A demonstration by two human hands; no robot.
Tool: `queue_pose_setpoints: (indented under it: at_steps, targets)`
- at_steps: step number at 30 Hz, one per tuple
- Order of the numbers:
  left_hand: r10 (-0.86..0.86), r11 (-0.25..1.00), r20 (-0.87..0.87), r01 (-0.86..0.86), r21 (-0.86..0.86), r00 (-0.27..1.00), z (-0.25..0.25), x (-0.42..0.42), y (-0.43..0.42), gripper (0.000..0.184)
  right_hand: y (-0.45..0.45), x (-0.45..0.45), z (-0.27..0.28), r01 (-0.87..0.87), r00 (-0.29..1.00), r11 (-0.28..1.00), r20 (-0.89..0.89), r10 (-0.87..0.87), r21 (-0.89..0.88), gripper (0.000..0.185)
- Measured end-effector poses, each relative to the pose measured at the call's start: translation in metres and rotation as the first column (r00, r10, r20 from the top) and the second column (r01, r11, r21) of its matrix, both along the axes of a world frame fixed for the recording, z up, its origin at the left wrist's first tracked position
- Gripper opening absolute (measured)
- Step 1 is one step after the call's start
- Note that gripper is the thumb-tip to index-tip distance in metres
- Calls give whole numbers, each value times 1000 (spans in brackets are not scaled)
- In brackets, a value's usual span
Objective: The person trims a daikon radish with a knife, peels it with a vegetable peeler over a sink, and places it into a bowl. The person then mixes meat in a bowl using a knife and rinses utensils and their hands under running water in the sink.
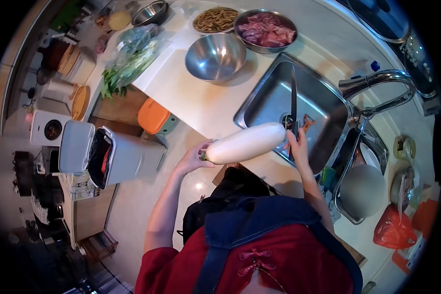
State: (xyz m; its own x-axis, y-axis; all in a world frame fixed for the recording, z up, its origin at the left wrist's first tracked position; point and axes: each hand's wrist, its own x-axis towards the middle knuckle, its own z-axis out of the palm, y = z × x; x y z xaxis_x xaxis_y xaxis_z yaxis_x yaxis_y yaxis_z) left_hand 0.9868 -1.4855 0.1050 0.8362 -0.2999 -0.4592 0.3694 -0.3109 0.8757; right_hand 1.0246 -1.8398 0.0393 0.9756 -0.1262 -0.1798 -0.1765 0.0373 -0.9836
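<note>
A large white daikon radish (245,143) lies across the space in front of me, over the counter edge by the sink. My left hand (196,158) is closed around its green stem end. At the other end, my right hand (298,146) grips a knife by its dark handle, fingers close against the radish tip. The knife's long blade (293,90) points away from me over the steel sink (267,81). Reddish-brown scraps (307,122) lie near the drain in the sink.
An empty steel bowl (215,57), a bowl of raw meat (266,30) and a plate of brown strips (215,20) stand on the counter. Bagged greens (131,61) lie at left. A chrome faucet (377,78) arches over the sink's right. An open trash bin (132,157) stands left.
</note>
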Motion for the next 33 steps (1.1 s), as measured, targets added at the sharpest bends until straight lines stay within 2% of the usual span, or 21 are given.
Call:
queue_pose_setpoints:
  at_steps: [1, 2, 3, 4, 6, 9, 13, 16, 18, 22, 24, 28, 31, 33]
  targets:
    - [11, 1000, 5, -11, 3, 1000, -13, -9, 2, 87, 4, 8, 9, -21, 999, 999, -30, 22, 40, 17]
    - [104, 991, 20, -102, -85, 994, -29, -17, 2, 81, 7, 13, 18, -38, 997, 996, -59, 42, 76, 17]
    - [194, 966, 26, -187, -176, 981, -34, -21, -2, 75, 10, 15, 20, -43, 998, 996, -53, 47, 74, 17]
    - [197, 965, 32, -189, -181, 980, -39, -23, -4, 75, 11, 17, 21, -94, 994, 994, -50, 97, 48, 18]
    - [329, 880, -89, -339, -333, 940, -45, -25, -4, 65, 12, 16, 23, -145, 988, 989, -44, 145, 19, 18]
    - [363, 889, -3, -347, -300, 932, -49, -11, 2, 62, 9, -2, 26, -127, 989, 992, -82, 126, -1, 18]
    - [358, 897, 2, -343, -279, 934, -47, 8, 11, 63, 15, -36, 35, -98, 990, 995, -102, 99, 7, 18]
    - [405, 844, -78, -405, -351, 911, -51, 11, 8, 65, 25, -50, 38, -51, 991, 998, -120, 55, 36, 19]
    - [479, 762, -92, -465, -451, 873, -54, 11, 5, 63, 33, -56, 40, 7, 996, 997, -94, 1, 82, 19]
    - [447, 792, -90, -441, -423, 890, -56, 13, 9, 61, 41, -58, 41, 78, 995, 993, -73, -72, 86, 18]
    - [391, 846, -46, -379, -375, 919, -57, 13, 12, 61, 43, -52, 43, 100, 991, 990, -99, -90, 99, 17]
    - [349, 875, -39, -340, -344, 936, -31, 9, 9, 61, 42, -28, 33, 91, 995, 995, -47, -89, 44, 18]
    - [295, 902, -73, -303, -307, 953, -34, 5, 14, 65, 49, -8, 26, 50, 998, 999, 25, -50, 12, 20]
    - [317, 890, -172, -355, -286, 933, -29, -4, 16, 62, 57, 4, 24, 23, 998, 1000, 60, -24, 12, 20]
